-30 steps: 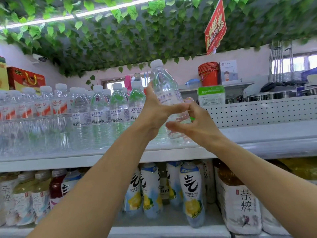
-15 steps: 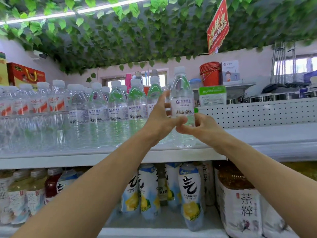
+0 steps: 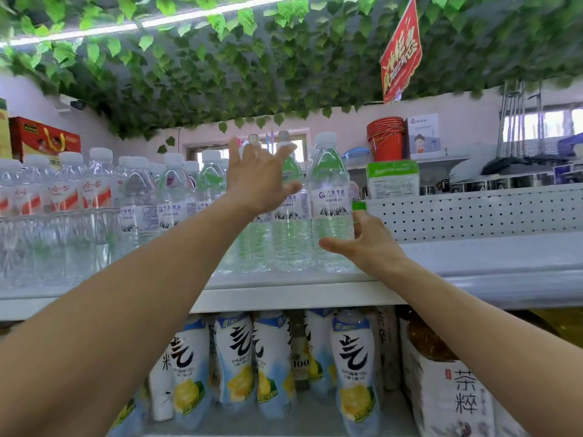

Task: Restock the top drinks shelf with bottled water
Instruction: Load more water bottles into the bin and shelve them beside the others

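Left hand (image 3: 258, 184) has lifted off, fingers spread, released; right hand (image 3: 366, 247) still cups water bottle (image 3: 329, 197), steadying it upright at row's right end on top shelf (image 3: 284, 294).

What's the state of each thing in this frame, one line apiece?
Clear plastic water bottle with white cap: upright on shelf, capped, held low.
White metal top shelf: stocked along its left part.
Left grip: open, fingers spread.
Right grip: curled round the bottle.
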